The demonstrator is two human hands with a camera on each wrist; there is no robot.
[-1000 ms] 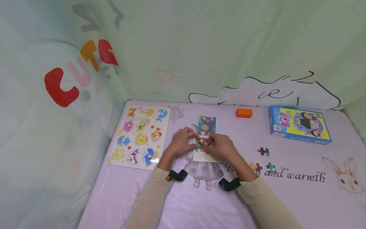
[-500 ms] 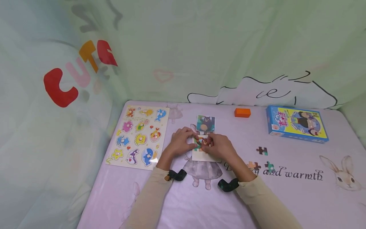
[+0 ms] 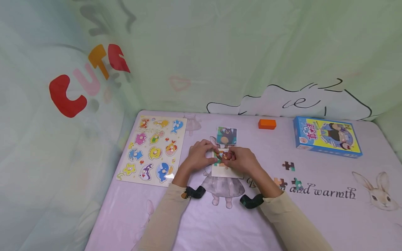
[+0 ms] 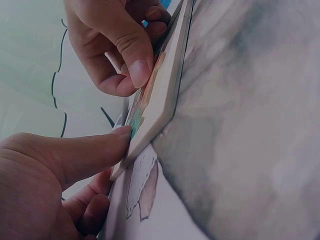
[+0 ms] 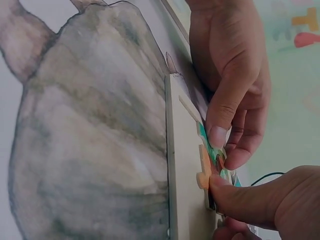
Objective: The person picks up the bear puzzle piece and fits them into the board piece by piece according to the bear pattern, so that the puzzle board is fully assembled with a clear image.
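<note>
A small wooden puzzle board (image 3: 230, 172) lies before me, partly filled with jigsaw pieces of a brown bear. My left hand (image 3: 200, 157) holds its left side; the thumb (image 4: 107, 150) rests at a green piece by the edge and the other fingers curl at the board's far corner. My right hand (image 3: 243, 160) pinches a puzzle piece with an orange tab (image 5: 202, 180) between thumb and fingers, against the board. The fingers hide part of the picture. Just beyond the board lies a square bear picture card (image 3: 226, 135).
Loose puzzle pieces (image 3: 288, 166) lie to the right, with an orange-brown piece (image 3: 280, 183) and a green piece (image 3: 296, 184) nearer. An orange block (image 3: 267, 124) and a blue-and-yellow box (image 3: 328, 137) stand at the back. A sea-animal peg board (image 3: 154, 151) lies left.
</note>
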